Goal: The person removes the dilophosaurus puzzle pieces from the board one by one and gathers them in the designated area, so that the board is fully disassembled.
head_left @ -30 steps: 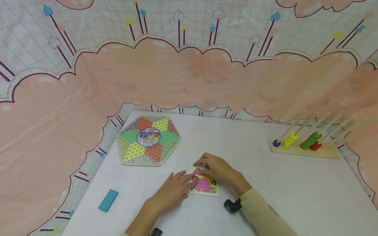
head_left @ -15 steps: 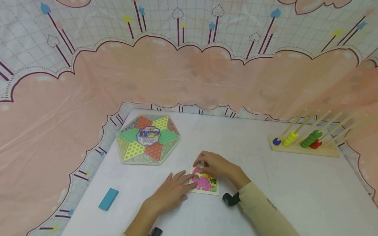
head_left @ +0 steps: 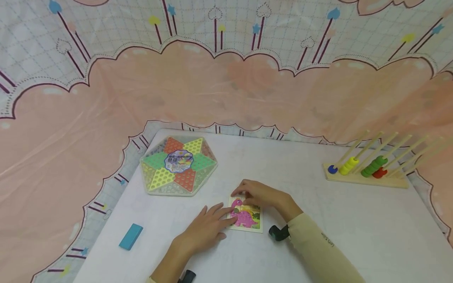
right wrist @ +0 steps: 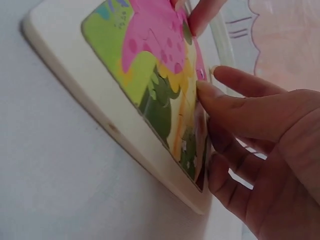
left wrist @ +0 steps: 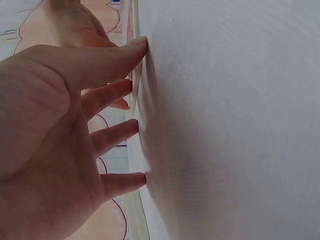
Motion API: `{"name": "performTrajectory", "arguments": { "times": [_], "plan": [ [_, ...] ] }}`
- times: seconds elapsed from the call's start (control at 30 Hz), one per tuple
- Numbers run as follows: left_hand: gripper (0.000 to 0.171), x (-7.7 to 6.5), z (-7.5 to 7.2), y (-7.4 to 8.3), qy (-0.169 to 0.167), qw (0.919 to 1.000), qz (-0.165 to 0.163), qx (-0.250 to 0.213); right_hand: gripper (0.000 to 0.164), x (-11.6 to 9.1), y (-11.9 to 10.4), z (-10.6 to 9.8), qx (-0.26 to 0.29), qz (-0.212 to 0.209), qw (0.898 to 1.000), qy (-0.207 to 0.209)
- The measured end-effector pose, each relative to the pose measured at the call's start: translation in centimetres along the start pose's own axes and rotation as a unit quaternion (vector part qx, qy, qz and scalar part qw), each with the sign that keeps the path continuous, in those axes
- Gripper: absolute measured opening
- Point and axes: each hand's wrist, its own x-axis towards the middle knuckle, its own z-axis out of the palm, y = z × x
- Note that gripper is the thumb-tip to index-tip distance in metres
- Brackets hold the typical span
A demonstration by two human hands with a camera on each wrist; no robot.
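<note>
- Knuckles bent, my right hand (head_left: 260, 194) arches over the puzzle (head_left: 246, 219) at lower centre of the frame, thumb on its face, index finger at its upper-left corner; I can't tell whether I pinch anything.
- My left hand (head_left: 203, 230) lies relaxed and spread, two fingertips on the puzzle's left side.
- The puzzle shows a pink, spotted dinosaur among green and yellow, within a pale, thick-edged frame.
- My right sleeve (head_left: 323, 251), beige, carries small dark lettering, too small for me to read.
- Lower left, a blue block (head_left: 131, 236) lies on the white table (head_left: 371, 228).
- Left of centre, a star-patterned hexagonal board (head_left: 185, 179) bears a scalloped label (head_left: 179, 161); its print is illegible.
- At right stands a bead rack (head_left: 366, 180).
</note>
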Motion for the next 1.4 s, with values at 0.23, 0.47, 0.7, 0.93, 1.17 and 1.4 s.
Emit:
{"name": "performTrajectory", "arguments": {
  "times": [0.23,0.47,0.7,0.93,1.17,1.4],
  "plan": [
    [0.055,0.2,0.2,-0.1,-0.005,1.0000,-0.004,-0.007,0.032,0.3,-0.2,-0.2,0.009,0.017,1.000,-0.013],
    [0.056,0.4,0.1,0.0,-0.009,0.9999,-0.007,-0.004,0.038,-0.1,-0.3,0.0,0.010,0.035,0.999,0.009],
    [0.054,0.5,-0.2,0.3,-0.002,1.0000,-0.009,-0.003,0.040,-0.7,-1.0,0.9,0.029,0.065,0.995,0.065],
    [0.054,0.4,-0.3,0.3,0.002,1.0000,-0.007,0.002,0.041,-0.6,-1.7,1.7,0.038,0.087,0.992,0.088],
    [0.054,0.3,-0.3,0.1,-0.006,1.0000,-0.006,-0.003,0.043,-0.3,-1.8,1.7,0.040,0.095,0.992,0.078],
    [0.055,-0.2,-0.2,-0.3,-0.013,0.9997,-0.003,-0.018,0.036,-0.3,-1.7,1.8,0.047,0.077,0.993,0.071]
  ]
}}
